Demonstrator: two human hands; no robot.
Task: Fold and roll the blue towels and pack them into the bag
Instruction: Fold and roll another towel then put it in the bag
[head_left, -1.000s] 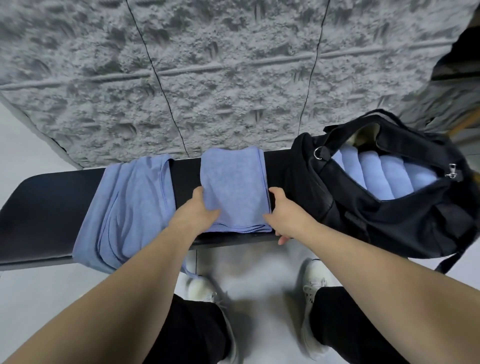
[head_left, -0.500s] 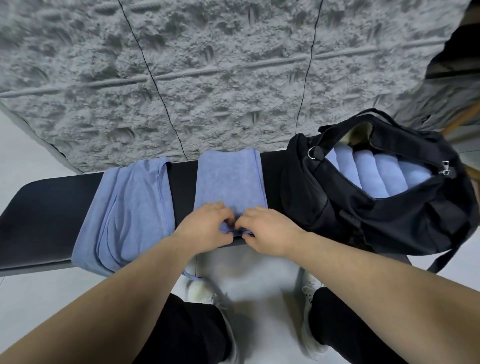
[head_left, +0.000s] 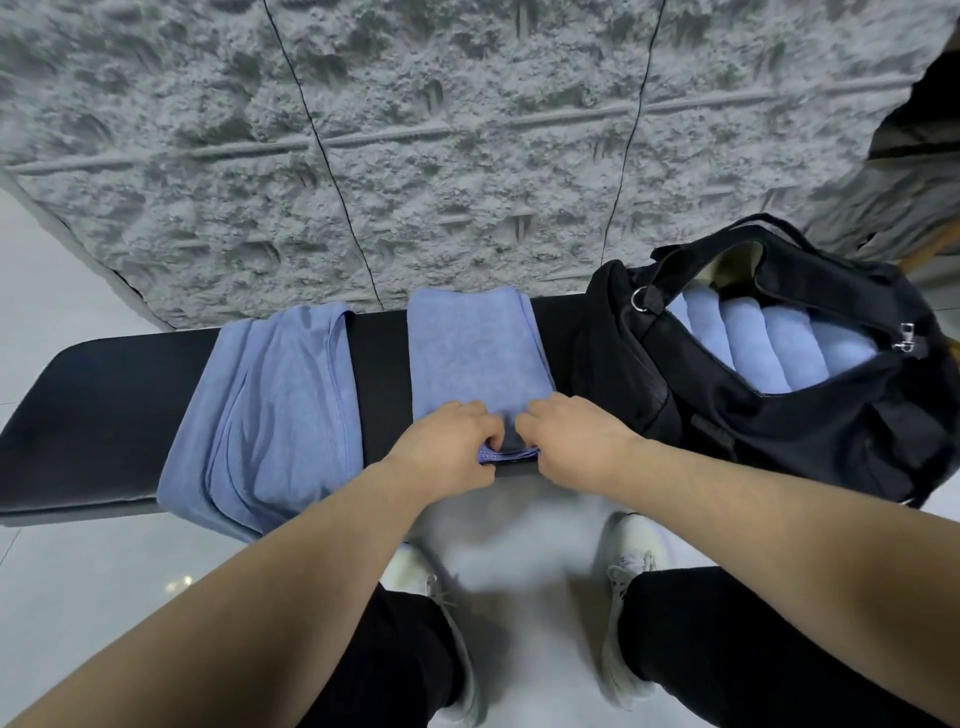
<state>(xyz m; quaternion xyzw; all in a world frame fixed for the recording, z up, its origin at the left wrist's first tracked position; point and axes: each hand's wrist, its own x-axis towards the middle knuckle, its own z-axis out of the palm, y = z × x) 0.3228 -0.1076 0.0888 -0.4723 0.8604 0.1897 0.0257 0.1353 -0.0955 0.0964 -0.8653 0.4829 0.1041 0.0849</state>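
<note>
Hands had moved from the folded towel's (head_left: 475, 353) sides to its near edge on the bench (head_left: 93, 395): your left hand (head_left: 447, 449) and right hand (head_left: 571, 441) pinched it, starting the roll; bag (head_left: 779, 415) alongside.

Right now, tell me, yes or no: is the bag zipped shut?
No, the bag gapes open, showing rolled towels inside.
</note>
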